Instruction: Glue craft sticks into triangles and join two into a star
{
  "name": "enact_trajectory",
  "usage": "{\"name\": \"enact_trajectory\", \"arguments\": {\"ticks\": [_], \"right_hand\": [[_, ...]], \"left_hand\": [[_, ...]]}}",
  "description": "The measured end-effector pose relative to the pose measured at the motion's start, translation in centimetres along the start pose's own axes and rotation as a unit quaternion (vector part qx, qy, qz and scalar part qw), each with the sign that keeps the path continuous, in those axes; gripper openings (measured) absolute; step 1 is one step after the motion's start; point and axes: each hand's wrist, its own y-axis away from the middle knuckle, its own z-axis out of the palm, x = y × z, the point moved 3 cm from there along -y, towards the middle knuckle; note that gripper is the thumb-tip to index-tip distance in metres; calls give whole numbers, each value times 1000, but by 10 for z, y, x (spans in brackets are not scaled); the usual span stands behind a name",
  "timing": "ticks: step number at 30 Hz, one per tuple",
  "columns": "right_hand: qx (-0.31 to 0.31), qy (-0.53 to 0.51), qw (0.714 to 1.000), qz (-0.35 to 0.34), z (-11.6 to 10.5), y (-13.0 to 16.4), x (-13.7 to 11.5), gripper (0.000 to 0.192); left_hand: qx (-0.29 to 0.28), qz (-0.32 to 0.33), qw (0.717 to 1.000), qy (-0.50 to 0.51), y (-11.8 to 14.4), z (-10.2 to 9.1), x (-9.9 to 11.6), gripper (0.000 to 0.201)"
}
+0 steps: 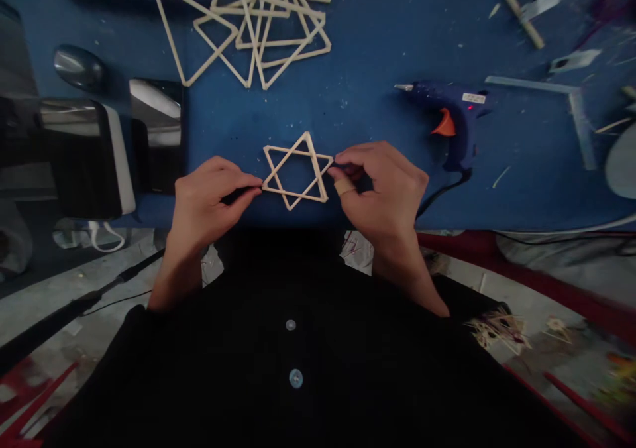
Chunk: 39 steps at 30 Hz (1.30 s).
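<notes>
1. Here, a six-pointed star of thin wooden sticks (297, 171) sits at the near edge of the blue table (368, 50), held between both hands, one at each side point.
2. The left hand (209, 199) is closed in a pinch, thumb and forefinger meeting on the star's left tip; the other fingers curl under, out of the way.
3. The right hand (385, 193) pinches the star's right tip the same way. A pale strip, perhaps a plaster, wraps one of its fingers (344, 186).
4. Gripping at opposite tips probably keeps the fingers off the crossings where the sticks overlap, and holds the frame flat and steady. Whether the star rests on the table or is lifted just clear of it I cannot tell.
5. A blue glue gun (450, 120) with an orange trigger lies on its side just right of the right hand and a little farther off, its nozzle pointing left toward the star. Its cord (440, 193) runs off the near edge of the table.
6. Far and to the left, a loose pile of larger stick triangles (253, 27) lies overlapped, well apart from the hands.
7. At the far right lie scattered offcuts, a short stick (521, 16) and flat pale strips (571, 97).
8. Dark shiny objects (89, 143) stand at the left edge; I cannot tell what they are.
</notes>
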Motion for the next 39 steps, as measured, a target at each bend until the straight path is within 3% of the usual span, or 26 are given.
{"name": "enact_trajectory", "arguments": {"ticks": [4, 12, 28, 39], "right_hand": [[43, -3, 999, -28, -6, 3, -6, 21], [30, -42, 995, -88, -8, 34, -23, 29], [39, -45, 995, -75, 0, 33, -20, 28], [55, -21, 996, -70, -4, 26, -10, 32]], "left_hand": [[-4, 8, 1000, -3, 5, 4, 8, 11], [6, -3, 1000, -10, 7, 11, 9, 14], [27, 41, 999, -13, 3, 11, 12, 20], [26, 69, 997, 11, 2, 12, 22, 14]]}}
